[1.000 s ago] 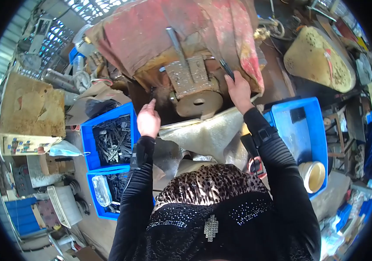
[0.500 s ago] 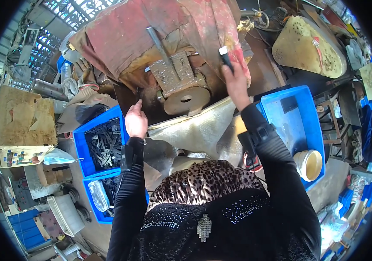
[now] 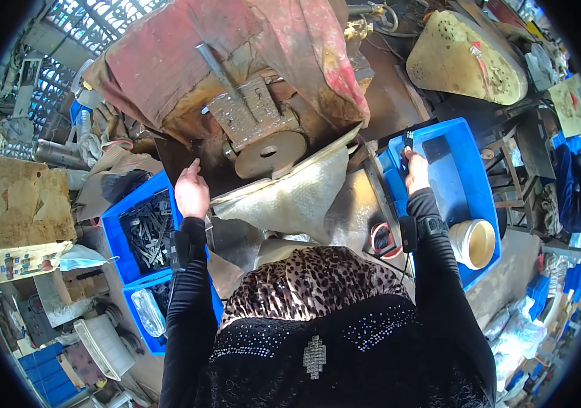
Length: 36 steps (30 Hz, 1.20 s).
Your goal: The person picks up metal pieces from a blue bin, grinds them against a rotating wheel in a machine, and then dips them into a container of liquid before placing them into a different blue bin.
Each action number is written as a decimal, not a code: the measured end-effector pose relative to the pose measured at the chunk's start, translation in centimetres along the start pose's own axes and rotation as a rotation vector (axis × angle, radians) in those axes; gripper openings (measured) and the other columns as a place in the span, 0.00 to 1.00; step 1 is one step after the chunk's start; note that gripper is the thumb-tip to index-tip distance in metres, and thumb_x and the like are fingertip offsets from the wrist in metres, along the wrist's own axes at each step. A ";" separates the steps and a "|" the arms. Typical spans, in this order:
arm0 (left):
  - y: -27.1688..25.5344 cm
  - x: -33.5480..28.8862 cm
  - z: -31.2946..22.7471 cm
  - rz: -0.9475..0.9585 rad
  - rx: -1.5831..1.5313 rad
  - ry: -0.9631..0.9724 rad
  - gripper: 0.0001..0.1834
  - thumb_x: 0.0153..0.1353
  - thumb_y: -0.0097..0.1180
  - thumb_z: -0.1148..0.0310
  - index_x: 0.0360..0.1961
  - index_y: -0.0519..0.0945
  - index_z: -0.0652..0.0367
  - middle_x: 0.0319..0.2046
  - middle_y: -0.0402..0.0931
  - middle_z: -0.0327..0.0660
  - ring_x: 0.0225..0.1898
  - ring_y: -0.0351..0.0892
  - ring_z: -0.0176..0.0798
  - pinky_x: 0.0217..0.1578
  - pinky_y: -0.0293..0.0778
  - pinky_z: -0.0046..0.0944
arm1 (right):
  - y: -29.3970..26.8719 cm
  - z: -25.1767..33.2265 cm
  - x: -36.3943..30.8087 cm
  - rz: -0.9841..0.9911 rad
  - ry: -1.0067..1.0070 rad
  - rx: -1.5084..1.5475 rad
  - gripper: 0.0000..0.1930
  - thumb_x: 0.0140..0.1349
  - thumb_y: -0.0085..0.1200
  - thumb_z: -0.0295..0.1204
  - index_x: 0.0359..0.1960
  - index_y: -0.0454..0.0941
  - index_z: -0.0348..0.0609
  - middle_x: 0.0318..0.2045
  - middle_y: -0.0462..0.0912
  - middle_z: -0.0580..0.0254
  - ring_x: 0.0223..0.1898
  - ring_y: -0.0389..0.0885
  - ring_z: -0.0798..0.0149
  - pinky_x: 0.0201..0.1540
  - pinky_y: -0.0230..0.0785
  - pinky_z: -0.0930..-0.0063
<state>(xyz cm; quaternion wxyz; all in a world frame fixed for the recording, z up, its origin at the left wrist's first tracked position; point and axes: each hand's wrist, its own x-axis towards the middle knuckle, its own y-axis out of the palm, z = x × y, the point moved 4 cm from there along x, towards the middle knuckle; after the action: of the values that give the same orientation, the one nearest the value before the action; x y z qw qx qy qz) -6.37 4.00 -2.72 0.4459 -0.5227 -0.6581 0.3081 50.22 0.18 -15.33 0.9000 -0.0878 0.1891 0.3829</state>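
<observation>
My right hand [image 3: 415,170] is over the near-left rim of the right blue bin [image 3: 472,153], its fingers closed on a small dark flat piece [image 3: 409,140]. What kind of piece it is I cannot make out. Beside the machine's lower left, my left hand [image 3: 192,192] has its fingers stretched forward and holds nothing visible. Between the hands stands the machine, with a round disc [image 3: 270,154] that has a hole in its middle. Above the disc sit a speckled metal block [image 3: 246,112] and a grey rod [image 3: 217,64].
A stained red cloth [image 3: 161,61] drapes the machine, and a pale sheet [image 3: 290,197] hangs below the disc. Dark strips [image 3: 149,234] fill the left blue bin [image 3: 115,251]. A white tub [image 3: 477,243] stands in the right bin. Beyond lies a yellowish perforated guard [image 3: 464,58].
My right hand has moved from the red cloth down and right to the right bin, still gripping a dark piece. My left hand stays beside the machine. The whole view has shifted slightly.
</observation>
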 end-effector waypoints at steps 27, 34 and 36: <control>-0.2 -0.2 -0.1 -0.014 -0.024 0.005 0.21 0.53 0.50 0.77 0.49 0.80 0.60 0.41 0.81 0.51 0.45 0.79 0.54 0.48 0.74 0.47 | 11.6 12.4 -9.6 0.758 -0.252 0.219 0.23 0.71 0.48 0.33 0.63 0.65 0.33 0.54 0.77 0.45 0.55 0.78 0.53 0.60 0.67 0.65; -0.6 -0.2 0.0 -0.084 -0.149 0.030 0.22 0.52 0.49 0.81 0.50 0.80 0.59 0.36 0.80 0.50 0.40 0.80 0.53 0.44 0.75 0.46 | 21.9 11.7 -10.0 0.846 -0.055 -0.028 0.19 0.68 0.45 0.29 0.58 0.67 0.33 0.48 0.80 0.43 0.47 0.83 0.52 0.50 0.76 0.63; -1.3 0.6 -0.1 -0.090 -0.282 -0.107 0.23 0.52 0.48 0.84 0.50 0.80 0.60 0.35 0.79 0.49 0.39 0.80 0.53 0.42 0.75 0.45 | 23.5 10.9 -9.6 0.878 0.021 -0.048 0.19 0.67 0.45 0.27 0.58 0.67 0.32 0.47 0.81 0.43 0.46 0.83 0.52 0.48 0.77 0.63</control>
<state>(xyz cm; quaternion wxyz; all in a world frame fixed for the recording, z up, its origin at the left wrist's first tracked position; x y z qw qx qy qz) -6.90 4.25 -1.42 0.3457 -0.5332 -0.7403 0.2195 30.12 13.42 -1.80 0.6477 -0.0240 0.2089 0.7323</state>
